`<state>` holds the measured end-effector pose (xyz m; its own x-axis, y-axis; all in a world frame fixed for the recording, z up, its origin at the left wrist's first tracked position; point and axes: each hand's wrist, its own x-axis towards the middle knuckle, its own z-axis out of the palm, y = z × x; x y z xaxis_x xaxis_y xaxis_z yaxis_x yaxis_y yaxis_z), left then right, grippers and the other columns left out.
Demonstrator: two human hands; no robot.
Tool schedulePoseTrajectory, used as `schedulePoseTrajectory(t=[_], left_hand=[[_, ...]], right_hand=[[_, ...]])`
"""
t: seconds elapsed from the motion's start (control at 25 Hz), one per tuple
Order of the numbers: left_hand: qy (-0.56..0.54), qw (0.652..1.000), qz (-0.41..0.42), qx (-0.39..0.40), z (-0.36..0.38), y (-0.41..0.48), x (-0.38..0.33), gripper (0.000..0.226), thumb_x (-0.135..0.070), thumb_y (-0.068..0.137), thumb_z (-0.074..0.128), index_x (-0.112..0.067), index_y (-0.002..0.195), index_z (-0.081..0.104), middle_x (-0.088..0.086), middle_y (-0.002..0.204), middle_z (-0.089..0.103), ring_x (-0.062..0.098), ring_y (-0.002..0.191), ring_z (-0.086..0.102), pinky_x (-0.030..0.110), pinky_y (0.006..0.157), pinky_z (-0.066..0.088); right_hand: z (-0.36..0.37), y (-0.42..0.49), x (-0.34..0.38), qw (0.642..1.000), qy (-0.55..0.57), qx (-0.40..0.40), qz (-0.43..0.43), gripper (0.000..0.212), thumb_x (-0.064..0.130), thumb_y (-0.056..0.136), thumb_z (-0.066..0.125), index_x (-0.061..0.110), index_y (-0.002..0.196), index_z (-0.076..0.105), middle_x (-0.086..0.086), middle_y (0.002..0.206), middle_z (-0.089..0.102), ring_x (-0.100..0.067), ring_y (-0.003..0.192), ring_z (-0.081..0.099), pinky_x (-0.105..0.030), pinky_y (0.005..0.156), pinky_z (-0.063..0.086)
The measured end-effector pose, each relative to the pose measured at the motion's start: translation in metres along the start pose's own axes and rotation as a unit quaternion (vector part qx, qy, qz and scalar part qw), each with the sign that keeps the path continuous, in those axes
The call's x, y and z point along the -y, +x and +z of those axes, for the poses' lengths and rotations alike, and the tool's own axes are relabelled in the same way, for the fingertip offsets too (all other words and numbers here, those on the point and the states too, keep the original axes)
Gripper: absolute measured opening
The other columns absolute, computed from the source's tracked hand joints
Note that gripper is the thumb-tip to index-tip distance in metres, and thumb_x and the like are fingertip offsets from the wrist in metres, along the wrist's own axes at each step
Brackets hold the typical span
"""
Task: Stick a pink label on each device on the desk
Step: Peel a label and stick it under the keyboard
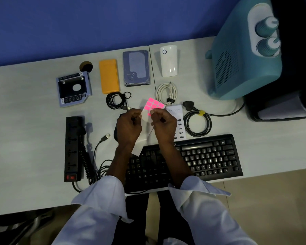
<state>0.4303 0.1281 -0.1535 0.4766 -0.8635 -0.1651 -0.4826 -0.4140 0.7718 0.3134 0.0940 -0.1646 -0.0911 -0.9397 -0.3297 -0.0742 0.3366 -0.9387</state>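
Both hands were up over the desk (25,138), just beyond the keyboard (201,156). The left hand (128,126) pinched the near edge of the label sheet (153,105), thumb and fingers pressed together on the bare backing. The right hand (164,123) was curled at the sheet's right side, fingertips pinched at a pink label; whether one had lifted could not be told. Pink labels filled the sheet's far end, tilted up toward the wall.

Along the back of the desk lay the drive caddy (74,89), its open bay empty but for a round hole, then the orange case (109,76), shut, contents unseen, then the hard drive (136,68) and the white plug unit (168,61). No pink showed on any of them. A black cable coil (117,100) and a white cable coil (166,92) sat just beyond the hands. The USB charger (177,119) lay partly under the right hand, a black power lead (198,122) coiled beside it. The power strip (73,147) lay at the left, a blue heater (244,55) at the right.
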Motion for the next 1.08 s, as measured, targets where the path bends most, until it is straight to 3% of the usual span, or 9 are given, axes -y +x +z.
schedulePoseTrajectory(t=[0.08,0.16,0.28,0.44,0.52,0.68,0.8,0.96,1.08], left_hand=[[-0.019,0.999,-0.017,-0.029,0.0,0.005,-0.002,0.02,-0.018,0.089,0.061,-0.022,0.107,0.069,0.0,0.086,0.075,0.019,0.062,0.072,0.043,0.068,0.06],[-0.044,0.999,0.001,-0.028,-0.001,0.007,-0.01,0.028,-0.025,0.089,0.062,-0.026,0.116,0.065,-0.002,0.105,0.074,0.024,0.08,0.074,0.045,0.076,0.06],[-0.035,0.999,0.01,-0.032,-0.004,0.006,-0.019,0.033,-0.019,0.091,0.062,-0.024,0.123,0.063,-0.002,0.121,0.069,0.023,0.093,0.072,0.028,0.084,0.058],[-0.076,0.994,0.033,0.068,0.002,-0.027,-0.024,0.019,-0.013,0.093,0.06,-0.021,0.107,0.07,-0.008,0.099,0.073,0.012,0.084,0.07,0.034,0.075,0.059],[-0.08,0.99,0.039,0.108,0.006,-0.047,-0.022,0.017,-0.012,0.095,0.06,-0.023,0.104,0.07,-0.012,0.094,0.072,0.003,0.084,0.068,0.027,0.072,0.056],[-0.077,0.986,0.041,0.14,0.015,-0.078,-0.021,0.025,-0.008,0.091,0.061,-0.026,0.107,0.067,-0.015,0.098,0.073,0.002,0.089,0.069,0.03,0.081,0.058],[-0.053,0.985,0.068,0.147,0.024,-0.098,-0.021,0.029,-0.02,0.087,0.069,-0.027,0.115,0.065,-0.013,0.104,0.07,0.004,0.094,0.067,0.032,0.084,0.058],[0.071,0.97,0.142,0.185,0.039,-0.12,-0.012,0.07,-0.056,0.073,0.076,-0.025,0.132,0.053,-0.006,0.13,0.057,0.01,0.12,0.055,0.032,0.102,0.048],[0.249,0.914,0.211,0.24,0.046,-0.132,-0.002,0.124,-0.082,0.051,0.072,-0.023,0.151,0.03,0.008,0.153,0.036,0.026,0.142,0.036,0.047,0.114,0.035]], right_hand=[[0.0,0.0,0.004,0.999,0.031,-0.012,0.017,0.005,0.008,0.087,0.07,0.01,0.089,0.075,-0.01,0.083,0.076,-0.023,0.063,0.067,-0.03,0.06,0.054],[-0.004,-0.013,0.001,0.999,0.015,-0.039,0.007,0.007,0.01,0.085,0.072,0.011,0.09,0.077,-0.007,0.081,0.077,-0.023,0.065,0.069,-0.037,0.068,0.058],[-0.004,-0.027,-0.003,0.998,0.037,-0.019,0.056,0.015,0.008,0.081,0.072,0.015,0.091,0.079,-0.006,0.084,0.078,-0.032,0.077,0.072,-0.042,0.078,0.06],[-0.018,-0.05,-0.007,0.994,0.06,-0.052,0.073,0.014,0.005,0.084,0.069,0.009,0.093,0.079,-0.011,0.081,0.077,-0.023,0.072,0.071,-0.04,0.073,0.058],[-0.027,-0.06,-0.012,0.993,0.072,-0.064,0.071,0.016,0.001,0.084,0.07,0.008,0.096,0.077,-0.013,0.085,0.077,-0.022,0.077,0.072,-0.038,0.073,0.059],[-0.052,-0.076,-0.023,0.997,0.03,-0.059,0.047,0.02,-0.002,0.084,0.068,0.007,0.099,0.077,-0.007,0.088,0.078,-0.018,0.082,0.075,-0.034,0.08,0.061],[-0.079,-0.089,-0.029,0.997,0.005,-0.066,0.027,0.015,-0.001,0.084,0.068,0.007,0.091,0.078,-0.004,0.083,0.078,-0.011,0.075,0.073,-0.025,0.076,0.058],[-0.128,-0.107,-0.042,0.992,0.038,-0.098,0.066,0.012,0.0,0.084,0.069,0.008,0.088,0.077,-0.007,0.076,0.075,-0.013,0.065,0.067,-0.032,0.069,0.057],[-0.159,-0.124,-0.043,0.985,0.079,-0.113,0.101,0.009,-0.001,0.085,0.069,0.002,0.091,0.076,-0.013,0.076,0.073,-0.014,0.058,0.065,-0.025,0.06,0.054]])
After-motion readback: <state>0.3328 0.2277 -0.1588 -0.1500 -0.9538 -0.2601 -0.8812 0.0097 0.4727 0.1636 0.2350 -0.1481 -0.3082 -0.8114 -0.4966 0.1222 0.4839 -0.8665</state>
